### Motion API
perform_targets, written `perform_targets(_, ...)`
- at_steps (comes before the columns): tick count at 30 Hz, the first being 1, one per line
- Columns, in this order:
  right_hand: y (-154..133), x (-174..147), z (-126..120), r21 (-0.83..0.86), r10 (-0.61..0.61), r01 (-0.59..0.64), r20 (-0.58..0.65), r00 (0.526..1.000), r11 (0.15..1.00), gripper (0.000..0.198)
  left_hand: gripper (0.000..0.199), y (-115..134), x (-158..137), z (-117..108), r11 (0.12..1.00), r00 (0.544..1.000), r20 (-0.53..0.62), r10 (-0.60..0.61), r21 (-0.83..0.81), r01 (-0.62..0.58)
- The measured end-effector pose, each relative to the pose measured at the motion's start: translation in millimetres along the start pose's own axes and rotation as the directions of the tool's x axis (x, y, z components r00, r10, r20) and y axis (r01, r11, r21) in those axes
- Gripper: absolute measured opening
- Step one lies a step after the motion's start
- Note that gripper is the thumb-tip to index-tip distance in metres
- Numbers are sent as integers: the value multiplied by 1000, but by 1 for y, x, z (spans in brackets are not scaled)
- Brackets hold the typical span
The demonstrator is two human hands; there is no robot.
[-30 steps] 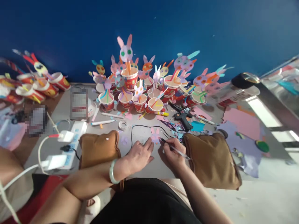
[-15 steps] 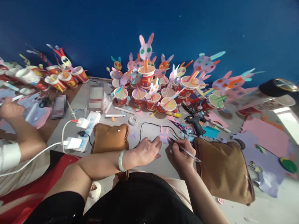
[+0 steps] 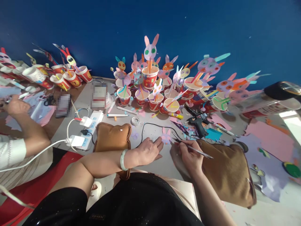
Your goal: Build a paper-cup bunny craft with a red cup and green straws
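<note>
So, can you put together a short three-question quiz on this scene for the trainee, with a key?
1. True or false: the person's right hand holds a slim greyish pen.

2. Multiple choice: which thing lies right beside the bright blue paper scrap?
A. The white rectangular power strip
B. The black pistol-shaped plastic tool
C. The white ring-shaped tape roll

3. Fill in the missing word: the flat pink rabbit-shaped paper cutout lies closest to the person's ____ hand.

Key: 1. True. 2. B. 3. Left; the left hand rests with its fingers right by the cutout.
</note>
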State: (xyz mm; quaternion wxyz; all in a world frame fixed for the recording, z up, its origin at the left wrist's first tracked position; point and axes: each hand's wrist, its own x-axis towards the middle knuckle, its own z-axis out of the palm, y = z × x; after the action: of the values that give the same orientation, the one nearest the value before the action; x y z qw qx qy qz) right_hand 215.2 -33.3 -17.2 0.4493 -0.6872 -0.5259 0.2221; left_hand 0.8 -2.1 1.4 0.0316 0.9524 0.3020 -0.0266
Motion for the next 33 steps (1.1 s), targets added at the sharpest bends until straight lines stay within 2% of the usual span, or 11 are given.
perform_targets(10, 4, 6, 8, -216, -208, 204, 4, 978, 955, 10, 58, -1, -1, -8, 1000, 999, -29, 15, -24, -16)
perform_targets(33, 7, 7, 9, -209, -318, 312, 4, 948, 927, 7, 58, -1, 0, -6, 999, 1000, -26, 7, -35, -8)
